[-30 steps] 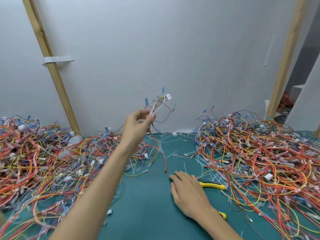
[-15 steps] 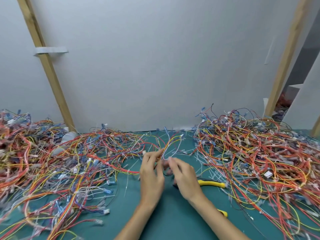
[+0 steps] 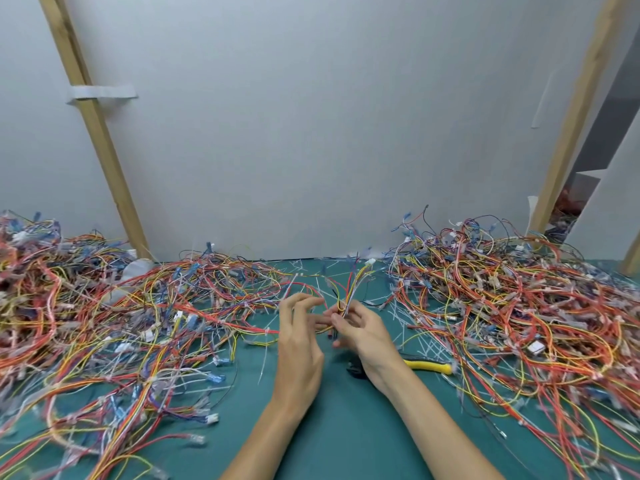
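Both hands meet mid-frame over the teal tabletop (image 3: 346, 431). Our right hand (image 3: 365, 329) pinches a small bundle of red, yellow and white wires (image 3: 350, 291), its strands rising to a white plastic connector (image 3: 370, 262). Our left hand (image 3: 299, 344) curls its fingers just beside the bundle; blur keeps us from telling whether it grips a strand. Yellow-handled pliers (image 3: 429, 366) lie right of the wrist, beside a tangled heap of coloured wires (image 3: 519, 306); a second heap (image 3: 104, 323) fills the left.
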Available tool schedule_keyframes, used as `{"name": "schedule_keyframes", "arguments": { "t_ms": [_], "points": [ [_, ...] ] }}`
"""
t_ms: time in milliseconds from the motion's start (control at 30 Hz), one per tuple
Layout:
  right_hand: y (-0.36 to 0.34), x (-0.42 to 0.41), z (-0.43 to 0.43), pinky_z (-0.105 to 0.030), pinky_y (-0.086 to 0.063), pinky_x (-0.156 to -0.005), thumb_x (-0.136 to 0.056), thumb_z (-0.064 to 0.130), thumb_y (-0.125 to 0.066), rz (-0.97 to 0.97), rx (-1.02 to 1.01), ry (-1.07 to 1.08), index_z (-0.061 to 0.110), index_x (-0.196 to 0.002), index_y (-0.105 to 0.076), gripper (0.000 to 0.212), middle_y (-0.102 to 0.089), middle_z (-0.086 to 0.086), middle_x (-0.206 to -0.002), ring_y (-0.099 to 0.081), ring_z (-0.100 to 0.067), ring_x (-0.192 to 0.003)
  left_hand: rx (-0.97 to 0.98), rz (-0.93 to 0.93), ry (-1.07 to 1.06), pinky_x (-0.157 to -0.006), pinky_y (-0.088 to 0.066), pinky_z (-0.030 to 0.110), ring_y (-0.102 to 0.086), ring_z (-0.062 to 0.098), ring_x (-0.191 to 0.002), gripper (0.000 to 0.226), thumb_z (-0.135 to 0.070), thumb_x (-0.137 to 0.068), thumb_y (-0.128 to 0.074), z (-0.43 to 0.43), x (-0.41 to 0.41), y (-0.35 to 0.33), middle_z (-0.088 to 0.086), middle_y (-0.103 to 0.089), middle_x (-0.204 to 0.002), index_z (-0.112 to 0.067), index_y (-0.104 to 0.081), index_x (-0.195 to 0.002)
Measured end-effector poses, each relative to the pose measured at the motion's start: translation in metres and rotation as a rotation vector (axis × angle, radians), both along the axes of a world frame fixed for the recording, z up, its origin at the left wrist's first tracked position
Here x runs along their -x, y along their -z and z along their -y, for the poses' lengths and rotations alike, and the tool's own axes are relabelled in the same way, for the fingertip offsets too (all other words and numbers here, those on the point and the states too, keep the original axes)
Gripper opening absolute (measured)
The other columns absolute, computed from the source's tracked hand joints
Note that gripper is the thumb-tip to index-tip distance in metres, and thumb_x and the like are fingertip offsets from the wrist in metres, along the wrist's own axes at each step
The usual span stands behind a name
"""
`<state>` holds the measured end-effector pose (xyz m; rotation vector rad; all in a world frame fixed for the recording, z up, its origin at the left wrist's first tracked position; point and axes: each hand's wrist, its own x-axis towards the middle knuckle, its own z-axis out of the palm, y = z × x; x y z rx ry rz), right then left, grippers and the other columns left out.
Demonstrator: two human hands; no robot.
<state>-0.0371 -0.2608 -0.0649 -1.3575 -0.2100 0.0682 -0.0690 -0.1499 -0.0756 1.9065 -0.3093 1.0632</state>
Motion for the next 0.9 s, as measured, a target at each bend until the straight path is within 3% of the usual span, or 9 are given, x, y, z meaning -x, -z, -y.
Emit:
{"name": "schedule_keyframes", "arguments": {
  "t_ms": [100, 200, 367, 533, 700, 800, 900],
  "points": [
    [-0.001, 0.000, 0.002, -0.019, -0.049, -0.053, -0.096, -0.002, -0.054, -0.045, -0.092, 0.019, 0.011, -0.092, -0.055, 0.014, -0.071, 0.002, -0.079, -0.062, -0.013, -0.073, -0.017, -0.039, -0.096, -0.093, -0.036, 0.009, -0.045, -0.004, -0.112, 0.025, -0.006, -0.095, -0.040, -0.003, -0.004, 0.004, -0.005, -0.044, -0.117, -0.015, -0.056, -0.111],
    [-0.003, -0.002, 0.005, -0.019, -0.049, -0.052, -0.098, 0.004, -0.052, -0.100, -0.197, 0.034, 0.014, -0.091, -0.053, 0.012, -0.067, 0.003, -0.074, -0.065, -0.004, -0.068, 0.045, -0.104, -0.143, -0.091, -0.036, 0.018, -0.046, 0.000, -0.102, 0.018, -0.009, -0.098, -0.041, -0.006, -0.008, 0.007, -0.006, -0.050, -0.106, -0.015, -0.055, -0.105],
    [-0.005, -0.006, 0.011, -0.025, -0.047, -0.061, -0.100, 0.009, -0.047, -0.197, -0.458, 0.059, 0.014, -0.092, -0.053, 0.012, -0.059, 0.002, -0.066, -0.057, -0.009, -0.063, 0.011, -0.191, -0.228, -0.085, -0.035, 0.029, -0.047, 0.010, -0.090, 0.017, -0.003, -0.093, -0.050, -0.007, -0.011, 0.010, -0.009, -0.054, -0.093, -0.018, -0.056, -0.095],
    [-0.005, -0.007, 0.012, -0.028, -0.044, -0.071, -0.100, 0.011, -0.047, -0.188, -0.456, 0.071, 0.015, -0.094, -0.055, 0.011, -0.061, 0.003, -0.065, -0.056, -0.011, -0.065, -0.041, -0.212, -0.271, -0.091, -0.033, 0.030, -0.046, 0.007, -0.085, 0.022, 0.002, -0.089, -0.055, -0.006, -0.009, 0.009, -0.012, -0.057, -0.088, -0.020, -0.058, -0.090],
    [-0.011, -0.009, 0.017, -0.033, -0.052, -0.076, -0.101, 0.010, -0.046, -0.150, -0.474, 0.127, 0.014, -0.095, -0.053, 0.010, -0.063, -0.002, -0.070, -0.061, -0.015, -0.078, -0.277, -0.210, -0.292, -0.102, -0.028, 0.028, -0.056, 0.014, -0.096, 0.016, -0.011, -0.091, -0.050, -0.001, -0.002, 0.007, -0.009, -0.062, -0.097, -0.020, -0.061, -0.099],
    [-0.028, -0.012, 0.022, -0.038, -0.056, -0.073, -0.101, 0.011, -0.046, -0.101, -0.454, 0.124, 0.015, -0.094, -0.051, 0.010, -0.063, -0.002, -0.072, -0.064, -0.016, -0.077, -0.422, -0.226, -0.286, -0.112, -0.025, 0.035, -0.057, 0.016, -0.108, 0.036, -0.008, -0.083, -0.056, 0.000, 0.002, 0.006, -0.007, -0.062, -0.109, -0.021, -0.060, -0.116],
    [-0.052, -0.015, 0.026, -0.033, -0.058, -0.062, -0.102, 0.012, -0.046, -0.029, -0.404, 0.129, 0.016, -0.094, -0.052, 0.010, -0.062, 0.003, -0.069, -0.065, -0.011, -0.069, -0.524, -0.194, -0.322, -0.109, -0.033, 0.038, -0.056, 0.019, -0.111, 0.057, 0.000, -0.074, -0.064, -0.011, 0.001, -0.003, -0.002, -0.058, -0.124, -0.020, -0.058, -0.127]
  ]
}}
